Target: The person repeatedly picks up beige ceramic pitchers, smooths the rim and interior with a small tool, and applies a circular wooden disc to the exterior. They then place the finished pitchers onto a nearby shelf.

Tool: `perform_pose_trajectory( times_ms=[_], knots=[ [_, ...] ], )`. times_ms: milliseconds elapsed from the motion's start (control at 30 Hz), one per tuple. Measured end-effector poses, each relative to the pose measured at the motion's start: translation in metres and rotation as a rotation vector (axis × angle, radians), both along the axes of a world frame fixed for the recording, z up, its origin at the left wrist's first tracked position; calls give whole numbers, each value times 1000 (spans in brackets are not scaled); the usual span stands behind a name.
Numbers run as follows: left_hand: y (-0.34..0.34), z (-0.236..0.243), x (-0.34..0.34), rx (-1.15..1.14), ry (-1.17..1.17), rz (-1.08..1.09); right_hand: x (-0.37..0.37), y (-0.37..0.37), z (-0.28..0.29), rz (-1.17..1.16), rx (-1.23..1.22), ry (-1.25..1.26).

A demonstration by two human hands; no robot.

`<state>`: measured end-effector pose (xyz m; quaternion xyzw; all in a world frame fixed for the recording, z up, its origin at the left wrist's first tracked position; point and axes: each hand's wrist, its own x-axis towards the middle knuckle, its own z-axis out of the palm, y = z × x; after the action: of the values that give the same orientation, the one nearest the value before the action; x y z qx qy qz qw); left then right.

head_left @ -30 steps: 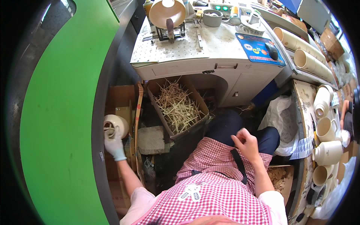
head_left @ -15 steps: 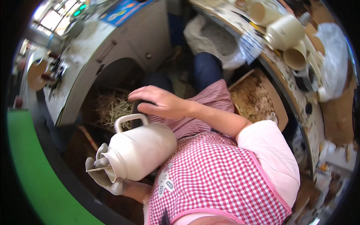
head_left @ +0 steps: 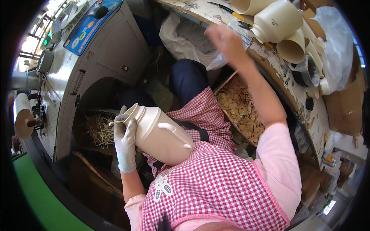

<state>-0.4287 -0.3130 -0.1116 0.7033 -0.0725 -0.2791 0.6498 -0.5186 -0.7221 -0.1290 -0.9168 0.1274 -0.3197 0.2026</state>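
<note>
A cream plastic jug (head_left: 163, 133) with a looped side handle lies tilted across my lap, its mouth pointing up and left. My gloved left hand (head_left: 125, 140) is closed around the jug's neck. A thin pale rod (head_left: 116, 123) sticks out by the gloved fingers at the mouth; what it belongs to I cannot tell. My bare right hand (head_left: 227, 44) is stretched over the near edge of the right-hand bench, away from the jug. Motion blurs its fingers. Closest to it are yellow-and-black handled tools (head_left: 237, 16) on the bench.
More cream jugs (head_left: 278, 21) lie on the worn bench (head_left: 281, 73) at the right. Below it stands a box of round tan discs (head_left: 241, 104), beside a white plastic bag (head_left: 169, 32). A grey cabinet (head_left: 110, 50) is at the left, with pale plastic strips (head_left: 99, 129) heaped under it.
My right hand has left the jug's handle area and swung up and right to the bench. The jug has turned in my left hand, its handle now facing right. The view has shifted.
</note>
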Motion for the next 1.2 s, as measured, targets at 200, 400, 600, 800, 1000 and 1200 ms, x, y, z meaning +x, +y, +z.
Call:
perform_pose_trajectory(
  times_ms=[200, 400, 600, 800, 1000, 1200],
  knots=[
    [33, 4, 7, -129, 22, 124, 81, -250, -41, -372, -448, 694],
    [85, 63, 22, -30, -780, 207, 78, -204, 4, -102, 44, 468],
    [85, 66, 54, 304, -991, -352, 48, 66, 61, 620, 1574, 418],
    [78, 45, 78, 59, -766, -698, 54, 197, 68, 912, -104, 280],
    [75, 41, 84, 9, -759, -891, 70, 226, 79, 955, -494, 246],
    [58, 29, 59, 82, -940, -705, 60, 243, 47, 800, -466, 470]
  ],
)
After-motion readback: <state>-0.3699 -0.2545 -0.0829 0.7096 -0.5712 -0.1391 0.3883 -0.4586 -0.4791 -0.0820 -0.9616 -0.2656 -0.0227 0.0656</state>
